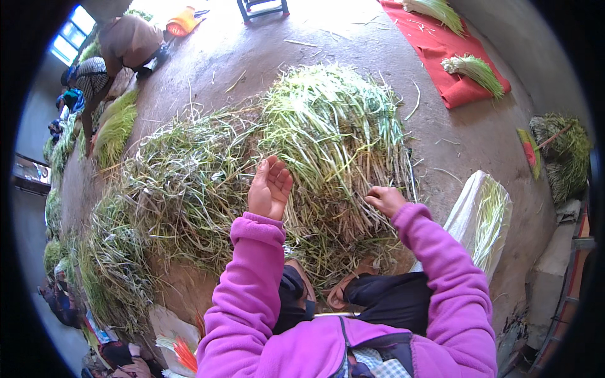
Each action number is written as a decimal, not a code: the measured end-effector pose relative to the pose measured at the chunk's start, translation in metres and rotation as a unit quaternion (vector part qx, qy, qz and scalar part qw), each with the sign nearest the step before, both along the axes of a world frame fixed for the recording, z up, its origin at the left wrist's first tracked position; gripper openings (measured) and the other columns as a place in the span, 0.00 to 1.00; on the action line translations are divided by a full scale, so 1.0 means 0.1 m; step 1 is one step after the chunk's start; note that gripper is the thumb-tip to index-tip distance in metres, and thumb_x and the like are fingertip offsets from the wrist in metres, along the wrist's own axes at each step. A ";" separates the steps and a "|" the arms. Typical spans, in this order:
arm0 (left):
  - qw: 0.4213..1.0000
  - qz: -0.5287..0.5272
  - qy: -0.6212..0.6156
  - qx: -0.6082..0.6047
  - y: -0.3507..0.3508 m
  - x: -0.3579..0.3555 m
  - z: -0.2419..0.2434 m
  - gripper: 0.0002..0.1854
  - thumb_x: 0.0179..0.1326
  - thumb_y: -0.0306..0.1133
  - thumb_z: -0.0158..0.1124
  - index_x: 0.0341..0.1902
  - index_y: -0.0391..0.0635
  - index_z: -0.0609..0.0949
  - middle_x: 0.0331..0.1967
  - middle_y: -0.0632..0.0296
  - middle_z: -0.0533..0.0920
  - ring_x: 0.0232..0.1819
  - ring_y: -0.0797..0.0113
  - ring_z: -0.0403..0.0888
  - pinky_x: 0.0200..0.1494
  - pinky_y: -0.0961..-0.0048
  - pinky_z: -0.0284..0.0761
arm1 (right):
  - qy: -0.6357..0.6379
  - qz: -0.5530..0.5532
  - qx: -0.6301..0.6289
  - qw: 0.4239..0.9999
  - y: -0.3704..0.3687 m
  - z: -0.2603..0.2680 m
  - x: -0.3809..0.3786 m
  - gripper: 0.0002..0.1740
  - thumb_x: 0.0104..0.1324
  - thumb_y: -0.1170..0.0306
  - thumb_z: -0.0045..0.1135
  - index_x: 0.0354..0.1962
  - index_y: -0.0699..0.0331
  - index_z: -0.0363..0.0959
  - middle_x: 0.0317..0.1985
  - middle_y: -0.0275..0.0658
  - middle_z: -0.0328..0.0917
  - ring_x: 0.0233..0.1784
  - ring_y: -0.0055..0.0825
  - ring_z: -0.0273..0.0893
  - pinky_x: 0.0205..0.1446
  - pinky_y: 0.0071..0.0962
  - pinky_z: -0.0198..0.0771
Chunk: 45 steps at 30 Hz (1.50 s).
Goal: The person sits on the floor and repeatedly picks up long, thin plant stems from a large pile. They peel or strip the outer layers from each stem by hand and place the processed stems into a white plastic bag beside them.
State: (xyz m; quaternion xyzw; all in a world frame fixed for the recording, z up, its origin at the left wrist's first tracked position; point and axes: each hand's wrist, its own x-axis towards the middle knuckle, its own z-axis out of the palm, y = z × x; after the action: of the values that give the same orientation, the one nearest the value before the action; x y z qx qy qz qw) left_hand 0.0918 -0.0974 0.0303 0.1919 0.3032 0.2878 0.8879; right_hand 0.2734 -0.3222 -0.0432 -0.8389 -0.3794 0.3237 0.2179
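Note:
My left hand (271, 187) is raised palm up, fingers apart and slightly curled, with nothing in it, above the heap of cut green stalks. My right hand (384, 200) is over the lower right part of the heap, fingers bent in near the stalk ends; whether it pinches a stalk cannot be told. Between and beyond both hands lies a large pile of long green stalks (326, 118), leafy tops pointing away and brownish root ends towards me. To its left spreads a tangled heap of loose leaves and stalks (184, 184).
A white sack (461, 210) with pale stalks lies at the right. Trimmed bundles (475, 73) rest on a red cloth (444, 90), upper right. People (130, 42) bend over green bundles (116, 132) at the left. A stool (264, 12) and an orange basket (182, 23) stand farther off.

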 end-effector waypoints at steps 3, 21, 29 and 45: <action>1.000 0.011 0.010 -0.026 0.13 -0.12 0.04 0.09 0.59 0.37 0.46 0.39 0.47 0.72 0.29 0.67 0.76 0.29 0.73 0.74 0.34 0.75 0.73 | -0.041 -0.039 -0.138 0.989 0.43 -0.31 -0.18 0.24 0.49 0.52 0.55 0.40 0.58 0.67 0.36 0.41 0.74 0.40 0.37 0.72 0.43 0.31 0.65; 0.986 -0.128 0.105 0.031 -0.21 -0.31 -0.07 0.10 0.60 0.39 0.45 0.41 0.49 0.70 0.31 0.68 0.74 0.29 0.77 0.72 0.32 0.80 0.71 | -0.116 -0.189 0.252 0.942 0.45 0.21 -1.07 0.08 0.52 0.69 0.56 0.29 0.63 0.71 0.26 0.37 0.74 0.25 0.24 0.73 0.28 0.21 0.69; 0.958 -0.208 0.190 0.060 -0.47 -0.17 -0.59 0.12 0.56 0.36 0.53 0.43 0.50 0.67 0.35 0.68 0.72 0.34 0.76 0.70 0.36 0.76 0.70 | -0.097 -0.153 0.275 0.944 0.38 0.29 -1.36 0.08 0.48 0.73 0.58 0.28 0.62 0.71 0.25 0.35 0.70 0.24 0.25 0.71 0.26 0.20 0.66; 0.931 -0.295 0.204 0.073 -0.48 -0.25 -0.74 0.20 0.54 0.31 0.55 0.51 0.49 0.65 0.28 0.70 0.74 0.28 0.79 0.72 0.31 0.82 0.69 | 0.491 -0.299 0.162 0.803 0.33 0.01 -1.52 0.14 0.57 0.63 0.50 0.37 0.62 0.64 0.25 0.31 0.69 0.19 0.18 0.67 0.20 0.18 0.64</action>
State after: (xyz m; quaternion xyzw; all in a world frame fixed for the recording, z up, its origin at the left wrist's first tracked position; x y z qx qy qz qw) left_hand 0.0669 -0.1451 -0.0435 0.3912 0.3858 -0.0114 0.8355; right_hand 0.1217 -0.2892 -0.0423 -0.5926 0.0005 0.5449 0.5933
